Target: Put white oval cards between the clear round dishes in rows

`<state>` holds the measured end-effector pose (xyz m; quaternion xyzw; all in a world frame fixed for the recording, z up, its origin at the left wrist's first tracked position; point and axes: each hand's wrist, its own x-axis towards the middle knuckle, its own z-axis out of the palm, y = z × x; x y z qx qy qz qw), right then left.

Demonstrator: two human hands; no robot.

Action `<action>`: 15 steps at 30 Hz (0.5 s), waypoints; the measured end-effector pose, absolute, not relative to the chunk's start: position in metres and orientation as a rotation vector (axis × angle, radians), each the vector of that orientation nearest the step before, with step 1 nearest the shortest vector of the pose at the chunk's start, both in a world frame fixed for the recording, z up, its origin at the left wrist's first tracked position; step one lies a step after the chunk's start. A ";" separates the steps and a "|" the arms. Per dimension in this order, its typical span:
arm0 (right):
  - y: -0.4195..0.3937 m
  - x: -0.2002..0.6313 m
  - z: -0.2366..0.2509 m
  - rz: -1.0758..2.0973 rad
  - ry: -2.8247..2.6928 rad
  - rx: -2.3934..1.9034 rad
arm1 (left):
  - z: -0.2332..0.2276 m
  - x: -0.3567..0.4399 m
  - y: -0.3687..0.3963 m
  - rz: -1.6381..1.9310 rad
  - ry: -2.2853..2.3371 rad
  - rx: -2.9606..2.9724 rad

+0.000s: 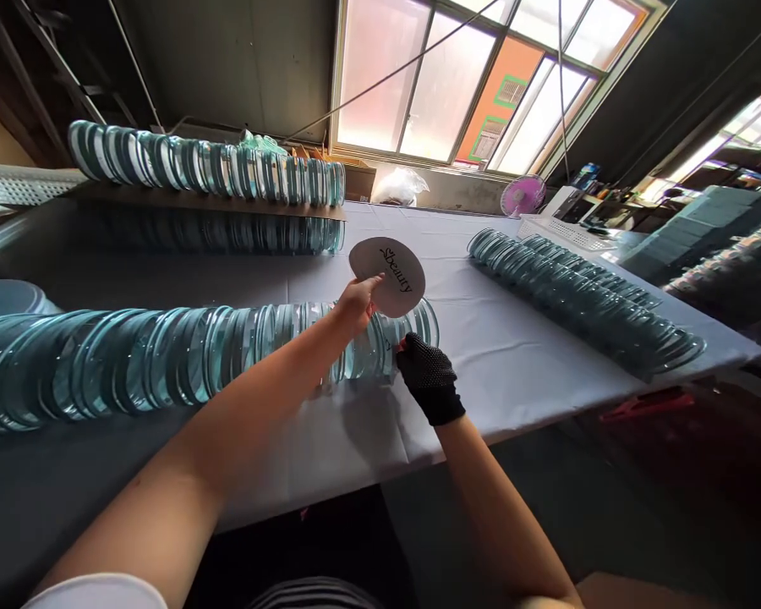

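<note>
My bare left hand (358,301) pinches a pale grey round disc (396,275) between thumb and fingers. The disc bears the dark word "beauty" and is held up, tilted, above the right end of a long row of round glass discs (190,355). These stand on edge, packed together, along the table's near side. My right hand (426,372), in a black dotted glove, is closed at the rim of a disc at the row's end. Part of a printed word shows beside its fingertips. My left forearm hides some of the row.
A white-covered table (500,372) fills the middle. Another row of glass discs (209,165) stands on a brown board at back left, above a further row. More rows of discs (583,296) lie at right. A pink fan (523,196) and white basket (561,233) are farther back.
</note>
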<state>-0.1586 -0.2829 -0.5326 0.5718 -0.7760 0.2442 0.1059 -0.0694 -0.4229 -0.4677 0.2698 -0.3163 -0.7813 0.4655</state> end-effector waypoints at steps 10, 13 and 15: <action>-0.274 -0.180 -0.539 1.911 -2.747 2.423 | -0.473 -0.074 -0.422 -1.887 -0.713 0.631; -0.271 -0.188 -0.528 2.136 -2.663 2.312 | -0.475 -0.077 -0.423 -1.873 -0.714 0.648; -0.276 -0.193 -0.511 2.022 -2.544 1.906 | -0.475 -0.075 -0.420 -1.869 -0.739 0.638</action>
